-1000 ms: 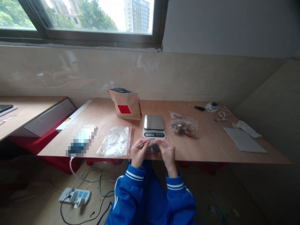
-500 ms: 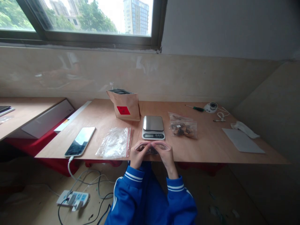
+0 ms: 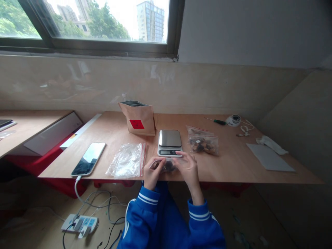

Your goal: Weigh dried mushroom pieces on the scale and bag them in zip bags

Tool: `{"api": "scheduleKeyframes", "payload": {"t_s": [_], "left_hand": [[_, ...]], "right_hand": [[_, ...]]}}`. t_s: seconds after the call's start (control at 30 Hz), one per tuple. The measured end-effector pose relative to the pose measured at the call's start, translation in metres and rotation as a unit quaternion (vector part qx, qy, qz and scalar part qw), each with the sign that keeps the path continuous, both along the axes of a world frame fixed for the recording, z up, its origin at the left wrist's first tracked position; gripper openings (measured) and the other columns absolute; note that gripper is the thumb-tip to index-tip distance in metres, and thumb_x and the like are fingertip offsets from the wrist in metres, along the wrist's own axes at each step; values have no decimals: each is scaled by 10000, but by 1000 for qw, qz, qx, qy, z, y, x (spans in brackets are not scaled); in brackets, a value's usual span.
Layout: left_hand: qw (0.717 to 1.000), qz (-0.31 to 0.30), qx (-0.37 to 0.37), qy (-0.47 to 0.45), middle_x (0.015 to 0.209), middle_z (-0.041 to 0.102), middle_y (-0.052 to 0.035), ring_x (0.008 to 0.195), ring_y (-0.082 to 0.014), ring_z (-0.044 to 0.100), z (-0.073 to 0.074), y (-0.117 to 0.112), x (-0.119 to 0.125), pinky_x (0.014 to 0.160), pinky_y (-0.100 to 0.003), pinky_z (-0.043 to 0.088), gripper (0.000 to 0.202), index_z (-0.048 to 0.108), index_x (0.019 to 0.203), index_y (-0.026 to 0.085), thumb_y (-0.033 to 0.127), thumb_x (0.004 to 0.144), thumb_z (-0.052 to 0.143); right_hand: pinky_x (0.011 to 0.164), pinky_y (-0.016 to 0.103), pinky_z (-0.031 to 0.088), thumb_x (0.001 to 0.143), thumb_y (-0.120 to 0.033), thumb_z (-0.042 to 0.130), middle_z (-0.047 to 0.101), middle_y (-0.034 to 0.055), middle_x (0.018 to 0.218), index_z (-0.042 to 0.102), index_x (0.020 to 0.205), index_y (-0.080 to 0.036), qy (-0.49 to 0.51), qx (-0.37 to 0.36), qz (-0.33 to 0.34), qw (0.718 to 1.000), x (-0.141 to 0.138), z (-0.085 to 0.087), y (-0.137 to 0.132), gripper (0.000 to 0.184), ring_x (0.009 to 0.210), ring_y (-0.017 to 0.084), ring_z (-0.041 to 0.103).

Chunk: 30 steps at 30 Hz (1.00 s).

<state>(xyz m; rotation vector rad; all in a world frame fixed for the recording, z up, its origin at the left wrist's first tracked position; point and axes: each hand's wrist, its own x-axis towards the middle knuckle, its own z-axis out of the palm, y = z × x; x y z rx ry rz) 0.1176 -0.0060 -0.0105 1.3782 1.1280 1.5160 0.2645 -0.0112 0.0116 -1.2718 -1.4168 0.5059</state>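
My left hand (image 3: 151, 172) pinches the left end of a small clear zip bag (image 3: 167, 165) with dark pieces inside, at the table's front edge. My right hand (image 3: 190, 166) rests on the bag's right end, its fingers pressed along the top seal. Right behind the bag stands a small digital kitchen scale (image 3: 169, 142) with a bare steel platform. Both sleeves are blue with white stripes.
A wooden table (image 3: 233, 162) carries a stack of empty zip bags (image 3: 127, 160), a phone (image 3: 89, 158) on a cable, a brown paper pouch (image 3: 138, 118), a filled zip bag (image 3: 203, 142), a screwdriver (image 3: 215, 120), a grey sheet (image 3: 269, 157). A power strip (image 3: 79, 223) lies on the floor.
My right hand has slid to the right along the top of the small bag, fingers now nearer the scale. The left hand kept its grip; the view tilted slightly.
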Motion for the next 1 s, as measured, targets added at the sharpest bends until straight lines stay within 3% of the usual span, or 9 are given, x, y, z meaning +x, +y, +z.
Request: {"api": "scheduleKeyframes", "payload": {"t_s": [0.07, 0.13, 0.2, 0.3, 0.5, 0.73, 0.83, 1.0], "left_hand": [[999, -16, 7, 29, 894, 676, -52, 875, -184, 637, 2, -1, 0, 794, -274, 485, 188, 665, 902, 170, 323, 855, 566], [998, -13, 14, 61, 875, 661, -40, 860, -173, 628, 3, -2, 0, 772, -260, 474, 193, 640, 891, 181, 325, 886, 512], [996, 8, 23, 81, 863, 646, -32, 847, -164, 619, 1, -2, 0, 767, -253, 465, 183, 607, 862, 187, 326, 896, 493], [996, 32, 28, 81, 875, 634, -30, 850, -160, 617, -1, 1, -1, 787, -261, 462, 164, 563, 854, 193, 332, 898, 487], [994, 16, 23, 109, 773, 640, -15, 770, -157, 613, 11, 12, 1, 723, -254, 463, 184, 583, 795, 192, 346, 873, 521], [997, -39, -51, 37, 686, 646, -5, 620, -138, 604, 16, 15, 2, 571, -220, 456, 291, 612, 774, 172, 444, 846, 540], [997, -35, -59, 45, 643, 619, 1, 560, -119, 558, 15, 17, 4, 507, -204, 412, 355, 619, 754, 169, 470, 876, 475], [998, 8, -53, 22, 683, 627, -22, 621, -128, 569, 20, 26, 9, 575, -219, 453, 406, 610, 729, 170, 490, 895, 423]], "right_hand": [[961, 441, 348, 789, -301, 676, 694, 43, 998, 683, 951, -251, -146, 32, -5, 989, 1, 14, 0, 171, 1005, 243, 576], [955, 418, 317, 828, -285, 642, 705, 26, 927, 682, 888, -245, -247, 35, 45, 967, -1, 26, 4, 83, 958, 224, 582], [904, 373, 334, 869, -269, 596, 705, 14, 824, 666, 825, -221, -305, 31, 95, 947, -6, 34, 11, 96, 854, 195, 595], [847, 333, 347, 899, -231, 551, 681, 12, 730, 652, 777, -202, -357, 50, 116, 925, -10, 34, 23, 161, 743, 171, 581], [818, 311, 336, 908, -192, 522, 628, -6, 645, 650, 718, -207, -327, 105, 52, 938, -4, 15, 31, 229, 669, 149, 545], [784, 308, 366, 880, -313, 583, 638, -4, 662, 661, 700, -218, -312, 65, 83, 944, 18, 26, 31, 219, 673, 157, 538], [762, 305, 389, 889, -322, 564, 626, 17, 677, 664, 704, -215, -321, 58, 72, 942, 23, 28, 32, 237, 708, 173, 541], [752, 302, 405, 912, -357, 515, 638, 12, 692, 676, 741, -228, -318, 42, 75, 944, 35, 24, 33, 268, 726, 181, 552]]}}
